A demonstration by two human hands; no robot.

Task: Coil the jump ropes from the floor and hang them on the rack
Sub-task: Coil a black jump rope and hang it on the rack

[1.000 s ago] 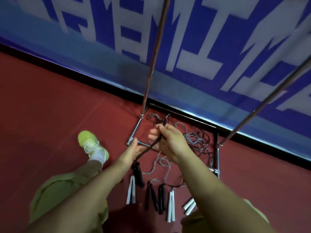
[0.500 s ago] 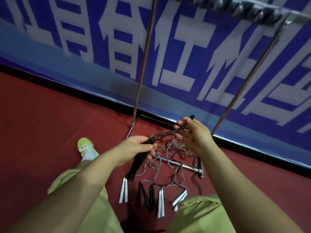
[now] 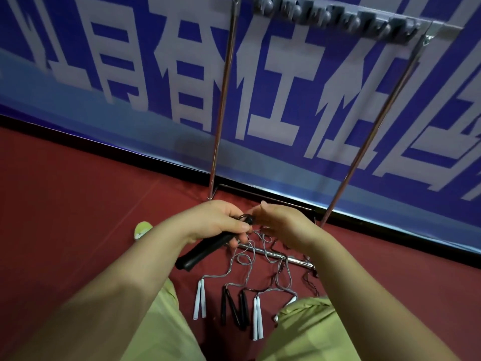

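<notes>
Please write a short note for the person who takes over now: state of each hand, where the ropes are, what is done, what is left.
Left hand: grips black handle, rope gathered at the grip.
Right hand: fingers curled at that rope; hold unclear.
Other ropes lie tangled on the floor, their handles in a row by the knees.
Rack hooks look bare.
Done: one rope picked up. Left: coil it, hang it, then the rest.
</notes>
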